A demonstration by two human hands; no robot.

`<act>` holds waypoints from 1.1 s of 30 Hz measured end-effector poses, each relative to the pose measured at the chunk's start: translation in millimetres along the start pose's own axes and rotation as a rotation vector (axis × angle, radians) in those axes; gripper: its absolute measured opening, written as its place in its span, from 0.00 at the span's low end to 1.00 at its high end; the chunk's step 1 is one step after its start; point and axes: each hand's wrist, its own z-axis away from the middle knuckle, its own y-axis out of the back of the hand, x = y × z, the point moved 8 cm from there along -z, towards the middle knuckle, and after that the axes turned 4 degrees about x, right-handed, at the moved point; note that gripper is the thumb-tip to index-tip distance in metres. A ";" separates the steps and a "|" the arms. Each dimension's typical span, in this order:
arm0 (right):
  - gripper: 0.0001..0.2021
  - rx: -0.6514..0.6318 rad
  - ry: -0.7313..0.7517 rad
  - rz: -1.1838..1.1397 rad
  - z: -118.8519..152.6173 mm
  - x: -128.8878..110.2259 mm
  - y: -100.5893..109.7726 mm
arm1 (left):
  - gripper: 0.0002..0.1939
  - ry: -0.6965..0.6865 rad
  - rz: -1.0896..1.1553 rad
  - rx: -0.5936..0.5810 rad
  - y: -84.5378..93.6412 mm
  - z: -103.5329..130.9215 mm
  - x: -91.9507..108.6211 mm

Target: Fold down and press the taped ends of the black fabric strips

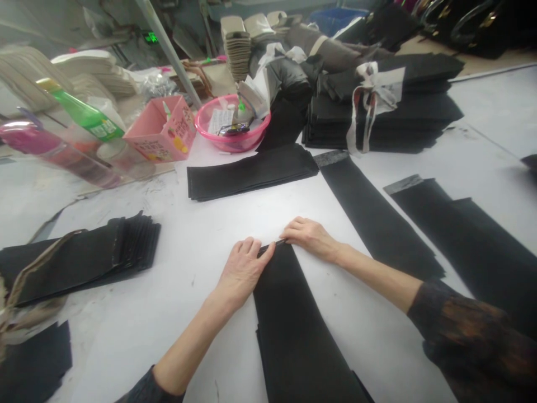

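A long black fabric strip point(296, 319) runs from the table's near edge up to both hands, with more black pieces showing under its sides. At its far end the edge is folded over into a narrow band. My left hand point(243, 263) pinches the left part of that fold, thumb on top. My right hand point(308, 236) grips the fold's right corner with its fingertips. The undersides of the fingers are hidden. Just beyond the hands lies a stack of black strips point(251, 172), set crosswise.
More black strips point(377, 218) with a grey end band lie to the right. A tied black bundle point(386, 112) stands behind. At the back left are a pink basin point(232, 143), a pink box point(161, 131) and a green bottle point(84, 112). Left is a black stack point(84, 257).
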 end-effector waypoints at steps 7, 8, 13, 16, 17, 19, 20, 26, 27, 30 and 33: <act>0.09 -0.005 0.021 0.029 2.4 0.9 1.8 | 0.27 0.015 0.040 -0.021 1.6 -1.5 -2.8; 0.09 -0.011 0.038 0.047 3.0 0.1 1.8 | 0.27 0.013 0.044 -0.026 1.9 -2.0 -2.8; 0.10 -0.045 0.132 0.140 4.6 -3.4 2.1 | 0.29 -0.005 0.020 -0.064 2.6 -4.8 -1.3; 0.10 -0.052 0.180 0.180 4.9 -5.7 2.2 | 0.29 -0.012 0.003 -0.079 3.1 -7.2 -0.2; 0.10 -0.054 0.192 0.190 5.0 -6.6 2.0 | 0.29 -0.013 0.000 -0.084 3.3 -8.1 -0.1; 0.10 -0.056 0.199 0.203 5.2 -7.7 1.5 | 0.28 -0.015 -0.007 -0.091 3.6 -9.8 0.0; 0.10 -0.057 0.198 0.209 5.3 -8.1 1.3 | 0.28 -0.018 -0.010 -0.094 3.7 -10.5 0.1; 0.11 -0.071 0.198 0.191 8.3 -11.2 1.8 | 0.27 -0.031 -0.037 -0.095 4.3 -13.1 1.5; 0.12 -0.069 0.187 0.174 8.8 -10.6 2.1 | 0.27 -0.034 -0.041 -0.092 4.5 -13.3 2.2; 0.11 -0.021 0.080 0.079 9.6 -2.7 5.0 | 0.26 -0.038 -0.046 -0.074 5.8 -13.8 4.1; 0.10 0.037 -0.026 -0.033 10.7 6.8 7.2 | 0.26 -0.036 -0.052 -0.061 7.4 -14.2 5.0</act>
